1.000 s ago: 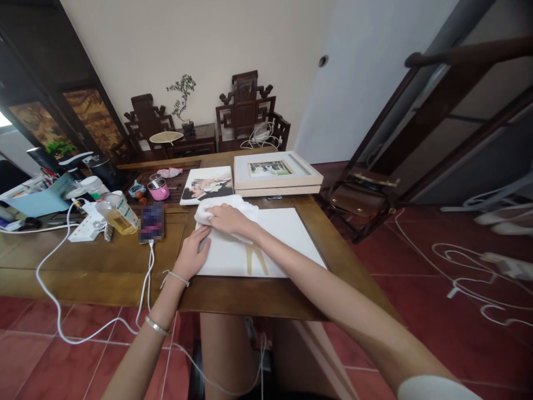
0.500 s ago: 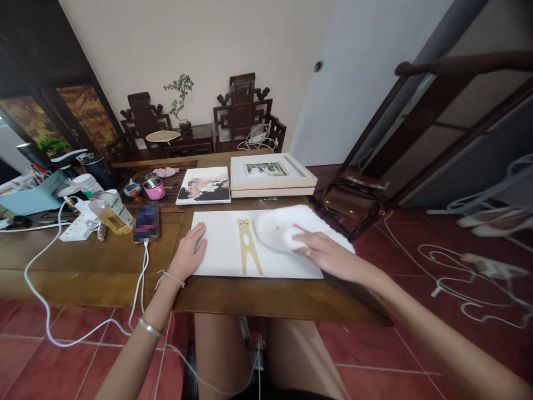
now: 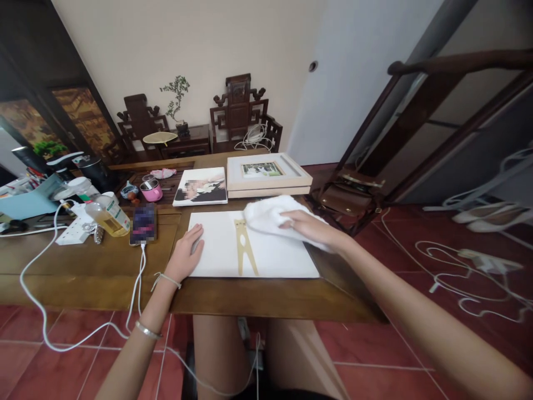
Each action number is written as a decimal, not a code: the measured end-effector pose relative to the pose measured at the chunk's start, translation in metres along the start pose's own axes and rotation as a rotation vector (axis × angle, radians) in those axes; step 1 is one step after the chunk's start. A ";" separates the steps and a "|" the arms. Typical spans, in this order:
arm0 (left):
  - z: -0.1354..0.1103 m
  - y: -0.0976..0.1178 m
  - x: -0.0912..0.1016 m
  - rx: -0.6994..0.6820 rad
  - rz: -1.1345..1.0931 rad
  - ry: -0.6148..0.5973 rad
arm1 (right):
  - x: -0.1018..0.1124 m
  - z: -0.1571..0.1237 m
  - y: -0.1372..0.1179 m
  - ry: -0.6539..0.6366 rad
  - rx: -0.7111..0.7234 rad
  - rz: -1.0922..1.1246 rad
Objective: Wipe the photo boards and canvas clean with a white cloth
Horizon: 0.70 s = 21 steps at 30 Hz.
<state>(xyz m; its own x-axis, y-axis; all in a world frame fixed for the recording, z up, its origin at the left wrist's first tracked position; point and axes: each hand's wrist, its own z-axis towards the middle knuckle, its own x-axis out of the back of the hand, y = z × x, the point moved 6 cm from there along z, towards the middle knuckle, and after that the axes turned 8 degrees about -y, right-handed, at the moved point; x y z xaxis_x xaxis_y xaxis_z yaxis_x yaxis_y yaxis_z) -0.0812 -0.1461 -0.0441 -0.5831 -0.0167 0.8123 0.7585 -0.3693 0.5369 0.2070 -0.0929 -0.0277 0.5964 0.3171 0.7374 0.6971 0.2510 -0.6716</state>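
Observation:
A white rectangular board (image 3: 212, 250) with a yellowish, two-legged figure (image 3: 245, 247) on it lies flat on the wooden table (image 3: 266, 300). My left hand (image 3: 189, 253) rests on the board's left edge, its fingers stretched out. At the board's upper right, my right hand (image 3: 306, 225) grips a white, fluffy cloth (image 3: 266, 214), which lies over that corner and hides it. The fingertips of the right hand are partly sunk in the cloth.
Behind the board are a photo panel (image 3: 200, 186) and stacked picture frames (image 3: 270, 186). To the left are a phone (image 3: 142, 225) on a charging cable, a bottle of yellow liquid (image 3: 108, 216), a power strip (image 3: 75, 230) and a pink cup (image 3: 151, 190). A wooden chair (image 3: 395, 133) stands at the right.
My right hand has moved the cloth up and a little left, toward the board's far edge, baring more of its right side. The left hand stays on the left edge.

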 end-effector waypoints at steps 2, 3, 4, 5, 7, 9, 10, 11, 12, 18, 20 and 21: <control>0.000 0.000 0.000 -0.004 0.001 0.001 | 0.001 0.021 -0.001 0.020 0.001 0.025; 0.000 0.000 0.000 -0.008 0.001 0.002 | 0.002 0.027 -0.001 0.026 0.002 0.028; 0.000 0.000 0.001 -0.010 0.001 0.004 | 0.002 0.030 -0.003 0.033 0.005 0.021; 0.000 0.000 0.001 -0.012 0.000 0.004 | 0.001 0.029 -0.004 0.031 0.008 0.005; 0.000 0.000 0.001 -0.011 0.002 0.001 | -0.002 0.020 -0.007 0.001 0.008 -0.040; 0.000 0.000 0.000 -0.005 0.006 -0.004 | -0.008 -0.001 -0.010 -0.034 0.001 -0.078; 0.000 0.000 0.000 -0.003 0.008 -0.006 | -0.011 -0.014 -0.011 -0.051 -0.002 -0.091; 0.001 0.001 0.000 -0.002 0.011 -0.005 | -0.014 -0.029 -0.013 -0.066 -0.007 -0.101; 0.001 0.001 0.000 -0.003 0.013 -0.003 | -0.018 -0.045 -0.015 -0.078 -0.012 -0.110; 0.000 0.003 0.000 -0.014 0.021 0.005 | -0.031 -0.119 -0.034 -0.263 0.025 -0.112; 0.000 0.003 0.000 -0.016 0.009 0.007 | -0.028 -0.121 -0.037 -0.274 0.045 -0.119; 0.000 0.002 0.000 -0.013 0.003 0.007 | -0.024 -0.116 -0.036 -0.239 0.041 -0.132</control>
<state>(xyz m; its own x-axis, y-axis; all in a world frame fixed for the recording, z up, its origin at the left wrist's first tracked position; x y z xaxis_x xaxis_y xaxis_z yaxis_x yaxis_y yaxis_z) -0.0792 -0.1466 -0.0430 -0.5830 -0.0248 0.8121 0.7564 -0.3816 0.5314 0.2139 -0.2159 -0.0128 0.3873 0.4851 0.7840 0.7425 0.3400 -0.5772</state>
